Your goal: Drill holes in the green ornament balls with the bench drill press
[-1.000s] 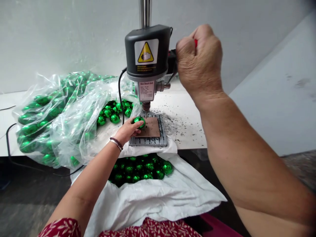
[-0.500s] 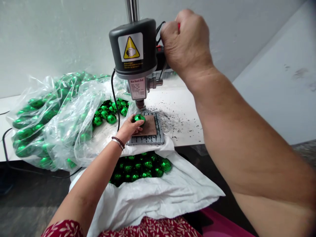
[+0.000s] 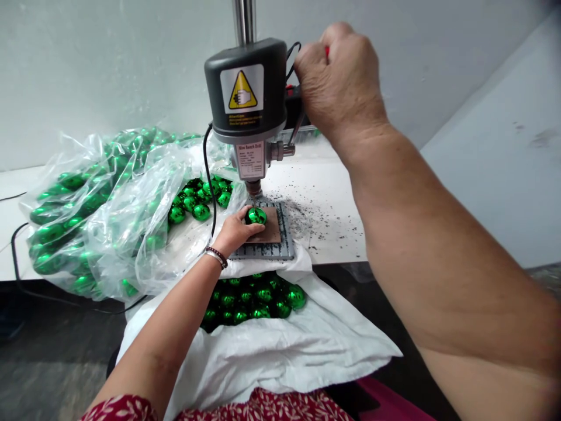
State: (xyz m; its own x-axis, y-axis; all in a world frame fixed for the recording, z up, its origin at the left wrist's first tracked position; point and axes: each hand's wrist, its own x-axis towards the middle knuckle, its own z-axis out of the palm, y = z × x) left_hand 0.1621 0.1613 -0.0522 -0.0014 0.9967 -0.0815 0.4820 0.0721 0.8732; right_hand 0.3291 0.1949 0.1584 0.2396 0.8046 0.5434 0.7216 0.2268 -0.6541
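The green ball (image 3: 256, 216) is at the centre of the frame, over the brown board (image 3: 272, 225) and almost under the chuck (image 3: 253, 187) of the bench drill (image 3: 245, 88). The left hand (image 3: 234, 234) has its grip closed on the ball's side, thumb nearest the camera; the right hand (image 3: 344, 76), upper right, has its grip wrapped round the red-tipped handle (image 3: 326, 51)

The likeliest trouble is the round, glossy surface: a bit meeting it off-centre could skid, spin the ball out of the fingers or crack it. With the fingertips so near the chuck, a slip could bring them against the bit, whose tip I cannot make out. Too hard a pull on the handle could crush a thin shell, and chips under the ball could make it rock

The black cord (image 3: 205, 158) hangs close to the left hand and might snag. At centre left, the clear bag (image 3: 123, 204) crowds the worktop (image 3: 342, 216), with loose balls (image 3: 200, 211) near its mouth. Below, the white sack (image 3: 280, 351) holds more balls, which could roll off if it sags. Dark chips (image 3: 302, 213) litter the right of the metal base (image 3: 288, 234)
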